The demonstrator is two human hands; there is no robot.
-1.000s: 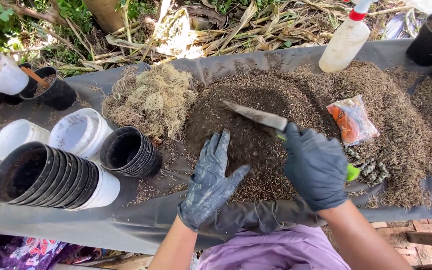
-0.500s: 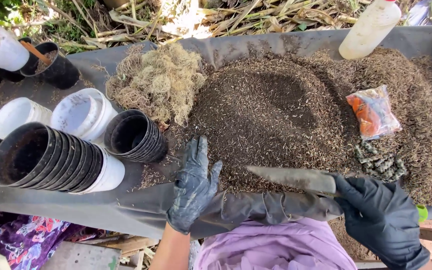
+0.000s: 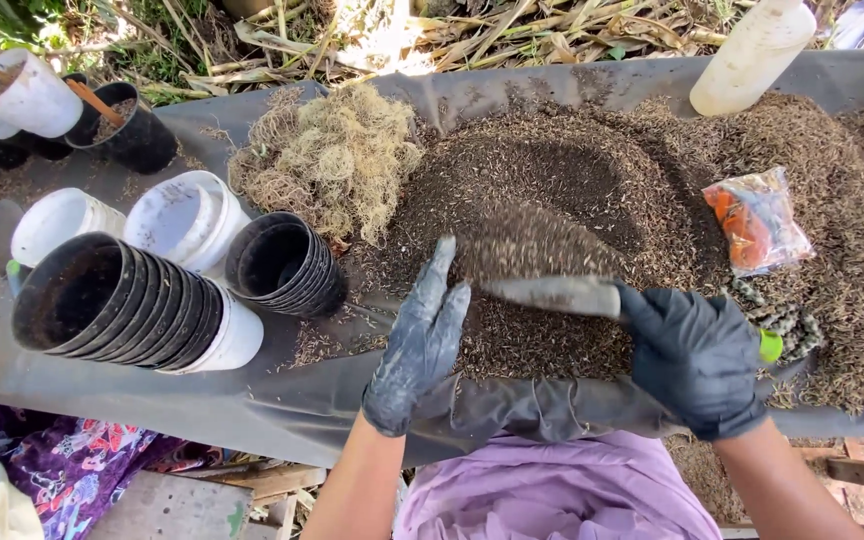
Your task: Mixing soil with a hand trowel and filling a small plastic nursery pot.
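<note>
Both my hands wear dark gloves. My right hand (image 3: 697,355) grips a garden trowel (image 3: 552,292) with a green handle end; its blade carries a heap of dark potting mix and points left. My left hand (image 3: 420,340) is flat and open, fingers up, right against the blade's tip. Both hover over a wide pile of dark mix (image 3: 572,190) spread on a grey sheet (image 3: 202,400). A clump of dry pale moss (image 3: 327,160) lies at the pile's left.
Stacks of black pots (image 3: 112,300) (image 3: 287,262) and white pots (image 3: 187,215) lie on their sides at left. A white bottle (image 3: 752,55) stands at the back right; an orange plastic packet (image 3: 757,220) rests on the mix. More pots (image 3: 32,95) sit far left.
The trowel has come up loaded with mix and moved left toward the centre. My left hand has risen to meet the blade's tip.
</note>
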